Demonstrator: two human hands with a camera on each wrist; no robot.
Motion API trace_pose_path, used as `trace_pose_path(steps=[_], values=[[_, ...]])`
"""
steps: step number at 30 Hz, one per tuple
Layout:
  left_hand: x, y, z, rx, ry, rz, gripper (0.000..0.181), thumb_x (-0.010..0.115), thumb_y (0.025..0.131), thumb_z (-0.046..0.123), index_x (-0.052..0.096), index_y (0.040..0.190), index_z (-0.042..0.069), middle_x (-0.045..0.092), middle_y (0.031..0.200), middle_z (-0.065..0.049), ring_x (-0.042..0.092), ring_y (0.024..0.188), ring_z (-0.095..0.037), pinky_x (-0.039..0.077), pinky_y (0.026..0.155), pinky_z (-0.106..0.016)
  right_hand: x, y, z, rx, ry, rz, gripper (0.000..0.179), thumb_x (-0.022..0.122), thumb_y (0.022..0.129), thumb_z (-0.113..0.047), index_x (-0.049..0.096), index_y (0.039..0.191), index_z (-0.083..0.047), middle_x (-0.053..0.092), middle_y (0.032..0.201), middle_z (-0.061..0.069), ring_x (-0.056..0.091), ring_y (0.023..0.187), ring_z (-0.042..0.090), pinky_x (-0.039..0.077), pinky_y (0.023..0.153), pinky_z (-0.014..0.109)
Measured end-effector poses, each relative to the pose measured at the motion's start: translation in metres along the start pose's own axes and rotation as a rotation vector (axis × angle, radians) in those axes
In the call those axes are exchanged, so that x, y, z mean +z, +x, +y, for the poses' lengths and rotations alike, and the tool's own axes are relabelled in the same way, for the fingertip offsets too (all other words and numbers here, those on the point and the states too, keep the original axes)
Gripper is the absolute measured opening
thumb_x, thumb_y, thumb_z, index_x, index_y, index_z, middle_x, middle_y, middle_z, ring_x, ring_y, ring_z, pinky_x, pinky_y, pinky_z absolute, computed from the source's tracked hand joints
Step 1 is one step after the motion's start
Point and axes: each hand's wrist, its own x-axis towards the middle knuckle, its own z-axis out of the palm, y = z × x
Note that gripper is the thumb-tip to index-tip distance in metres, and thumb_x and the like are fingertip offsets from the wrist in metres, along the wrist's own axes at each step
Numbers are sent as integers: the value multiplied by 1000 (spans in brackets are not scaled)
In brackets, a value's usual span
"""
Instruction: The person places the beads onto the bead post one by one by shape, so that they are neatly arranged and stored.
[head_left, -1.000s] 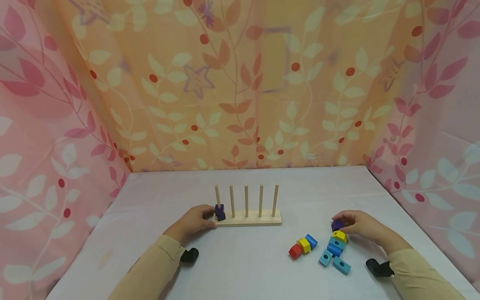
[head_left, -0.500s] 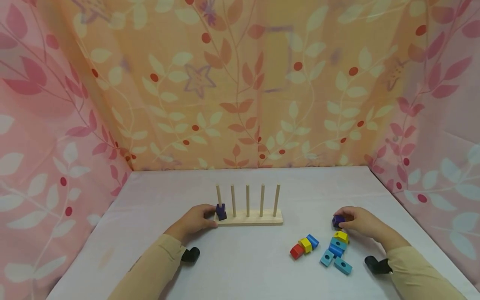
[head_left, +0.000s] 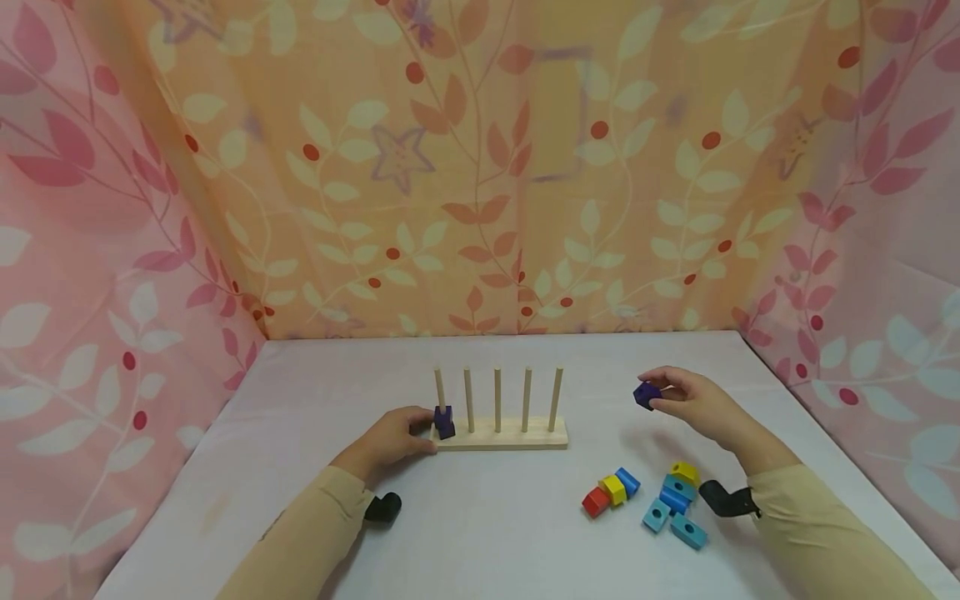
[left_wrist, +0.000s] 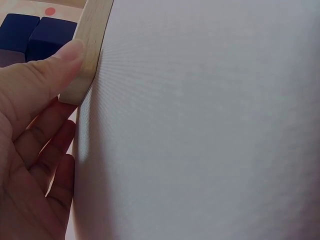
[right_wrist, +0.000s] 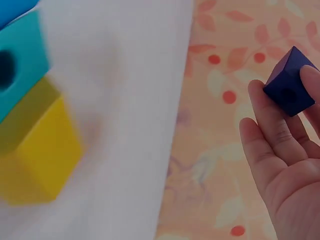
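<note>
A wooden peg stand (head_left: 502, 435) with several upright pegs stands mid-table. Dark purple blocks (head_left: 445, 422) sit on its leftmost peg; two show side by side in the left wrist view. My left hand (head_left: 386, 442) holds the stand's left end, the thumb (left_wrist: 67, 52) against the wooden base. To the right of the stand and above the table, my right hand (head_left: 693, 404) pinches a purple block (head_left: 647, 395) between thumb and fingers. A hole shows in one face of that block (right_wrist: 290, 87) in the right wrist view.
Right of the stand lie a red block (head_left: 596, 502), a yellow block (head_left: 613, 490) and a blue block (head_left: 627, 481) in a row. Nearer my right sleeve is a cluster of teal blocks (head_left: 687, 531), blue and yellow ones. A patterned curtain (head_left: 480, 208) borders the table's back.
My right hand has lifted the purple block off the table beside the yellow one and moved it up, away from me and a little left. My left hand stays at the stand's end.
</note>
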Motion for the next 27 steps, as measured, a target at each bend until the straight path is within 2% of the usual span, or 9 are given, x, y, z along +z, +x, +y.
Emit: trace_pose_path(steps=[7, 14, 19, 22, 27], values=[[1, 0, 1, -2, -1, 6, 51, 79, 69, 27, 63, 116, 15, 58, 120, -2, 46, 120, -25, 32, 103, -47, 4, 14, -37, -98, 14, 35, 39, 61, 88, -24, 52, 123, -8, 56, 116, 16, 59, 101, 29, 48, 86, 44], [0, 1, -1, 28, 13, 3, 52, 79, 69, 28, 63, 116, 15, 58, 121, -2, 47, 120, -24, 33, 103, -43, 16, 28, -77, -183, 144, 71, 35, 63, 87, -14, 53, 119, -4, 53, 117, 18, 58, 101, 30, 49, 85, 34], [0, 2, -2, 44, 9, -1, 51, 79, 69, 28, 63, 115, 15, 58, 121, -2, 47, 120, -25, 32, 103, -43, 29, 39, -100, -254, 181, 91, 32, 65, 85, -12, 55, 113, -3, 58, 108, 15, 58, 95, 26, 51, 80, 24], [0, 3, -2, 52, 18, 5, 50, 79, 69, 28, 63, 115, 15, 58, 120, -3, 47, 120, -25, 32, 103, -43, 40, 47, -112, -279, 206, 81, 30, 66, 84, -11, 56, 110, -2, 59, 103, 15, 59, 93, 24, 50, 80, 23], [-1, 1, -1, 30, 25, 11, 52, 79, 69, 29, 63, 116, 15, 58, 121, -3, 46, 120, -26, 32, 103, -44, 64, 59, -132, -296, 268, 36, 28, 65, 83, -6, 55, 109, 1, 58, 102, 15, 58, 92, 23, 50, 80, 25]])
